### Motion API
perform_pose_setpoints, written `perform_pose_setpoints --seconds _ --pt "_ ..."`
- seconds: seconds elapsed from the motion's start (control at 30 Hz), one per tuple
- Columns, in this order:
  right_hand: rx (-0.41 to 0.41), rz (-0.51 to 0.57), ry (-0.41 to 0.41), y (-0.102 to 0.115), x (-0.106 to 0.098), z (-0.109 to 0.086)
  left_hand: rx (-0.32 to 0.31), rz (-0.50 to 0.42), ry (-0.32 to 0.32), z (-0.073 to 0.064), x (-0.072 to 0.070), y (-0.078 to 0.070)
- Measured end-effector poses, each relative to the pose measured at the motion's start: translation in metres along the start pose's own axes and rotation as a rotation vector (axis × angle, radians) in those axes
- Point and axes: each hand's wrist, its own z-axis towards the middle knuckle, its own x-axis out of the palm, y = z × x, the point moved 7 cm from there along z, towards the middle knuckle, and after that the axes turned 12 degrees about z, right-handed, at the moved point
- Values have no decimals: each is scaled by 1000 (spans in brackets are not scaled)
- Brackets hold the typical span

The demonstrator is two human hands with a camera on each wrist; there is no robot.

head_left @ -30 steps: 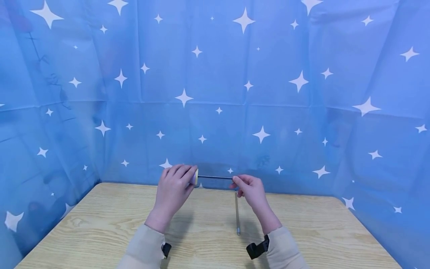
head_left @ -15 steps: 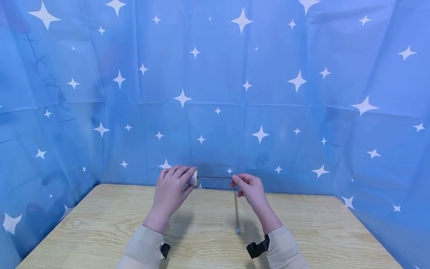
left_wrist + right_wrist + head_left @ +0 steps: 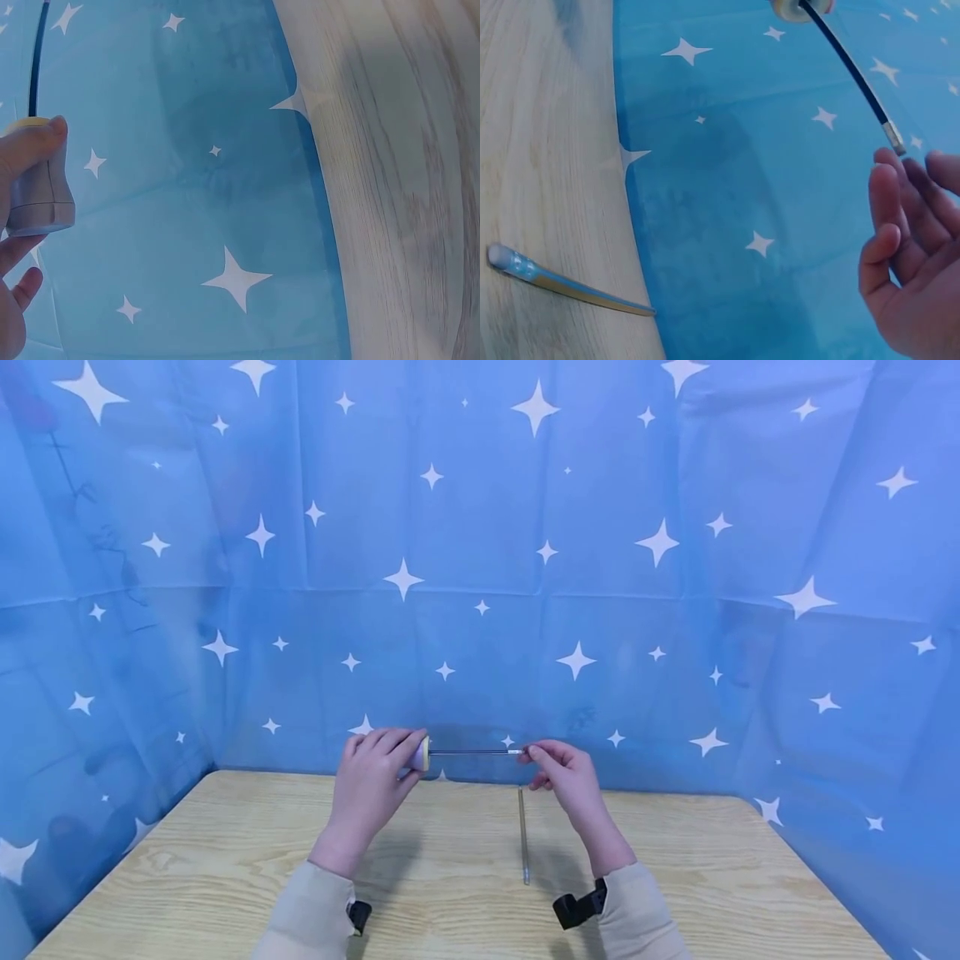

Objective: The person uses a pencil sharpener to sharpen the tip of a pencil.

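Observation:
My left hand [image 3: 371, 789] grips a pale purple, waisted pencil sharpener [image 3: 45, 191] with a yellow rim, thumb against its side. A dark pencil [image 3: 472, 752] sticks straight out of the rimmed end toward the right; its tip is hidden inside. At the far end its silver ferrule and dark eraser show. My right hand [image 3: 922, 262] is beside that eraser, thumb apart from the fingers, not pinching it. Whether a fingertip touches the eraser I cannot tell. On the table below lies a gold pencil [image 3: 523, 835], its eraser end with a bluish ferrule toward me.
The wooden table [image 3: 262, 852] spreads beneath both hands. A blue curtain [image 3: 480, 635] with white stars hangs behind it and along both sides. Each wrist wears a black camera mount [image 3: 579, 907] below a beige sleeve.
My right hand has come off the pencil's end and shifted slightly right, uncovering the silver ferrule. The left hand has moved a little left with the sharpener and dark pencil. The gold pencil stays put.

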Motion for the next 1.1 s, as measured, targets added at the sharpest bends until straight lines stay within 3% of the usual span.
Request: perform_pose_setpoints --seconds 0.2,0.53,1.1 --pt "-19 -36 7 2 0 1 8 4 -14 1 -2 0" --pt "-50 4 98 2 12 0 15 -10 -19 1 -2 -2" --pt "-54 -86 93 0 11 -1 32 -20 -80 1 -2 -8"
